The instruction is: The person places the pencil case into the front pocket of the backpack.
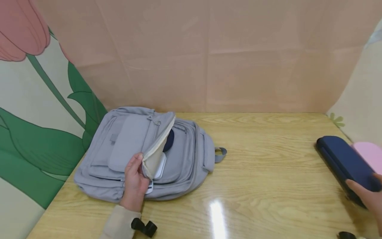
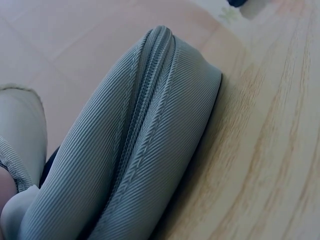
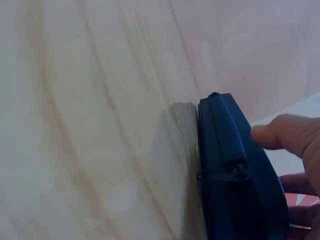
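A grey backpack [image 1: 179,159] lies flat on the table, its front pocket pulled partly open. My left hand [image 1: 135,181] pinches the edge of the pocket's flap [image 1: 155,161] and holds it up, showing the cream lining. Inside the pocket, a dark rounded thing [image 1: 169,141] and a white flat thing [image 1: 161,167] peek out. Far to the right, my right hand [image 1: 368,196] grips a navy zippered case [image 1: 346,157], thumb on one face and fingers around the other side. Its zipper pull [image 3: 225,176] hangs in the right wrist view.
Beside the navy case is a pink rounded thing [image 1: 370,154] at the table's right edge. The wooden table [image 1: 262,166] stretches between backpack and case. A pinkish cloth [image 1: 209,59] hangs behind it, and a flower-patterned wall covering [image 1: 35,142] stands at the left.
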A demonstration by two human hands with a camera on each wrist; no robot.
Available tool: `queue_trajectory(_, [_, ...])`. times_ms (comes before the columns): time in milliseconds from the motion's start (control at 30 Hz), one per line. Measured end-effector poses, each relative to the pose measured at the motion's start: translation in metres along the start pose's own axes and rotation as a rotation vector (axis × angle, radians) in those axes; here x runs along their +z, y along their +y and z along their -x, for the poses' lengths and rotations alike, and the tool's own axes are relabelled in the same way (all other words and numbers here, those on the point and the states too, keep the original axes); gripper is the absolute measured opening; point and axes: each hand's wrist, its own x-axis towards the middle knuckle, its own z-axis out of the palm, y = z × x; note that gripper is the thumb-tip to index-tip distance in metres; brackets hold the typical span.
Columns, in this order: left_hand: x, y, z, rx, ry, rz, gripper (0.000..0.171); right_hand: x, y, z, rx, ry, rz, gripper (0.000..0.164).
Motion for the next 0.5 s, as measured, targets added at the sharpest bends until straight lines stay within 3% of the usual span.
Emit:
queue_trajectory(200, [0.000, 0.000, 0.001, -0.003, -0.001, -0.012, 0.035, 0.001, 0.014, -0.009, 0.077, 0.030, 0.026, 0.078])
queue_trajectory(500, [0.001, 0.001, 0.001, 0.010, -0.024, 0.006, 0.036, 0.005, 0.025, -0.019, 0.087, 0.020, 0.014, 0.081])
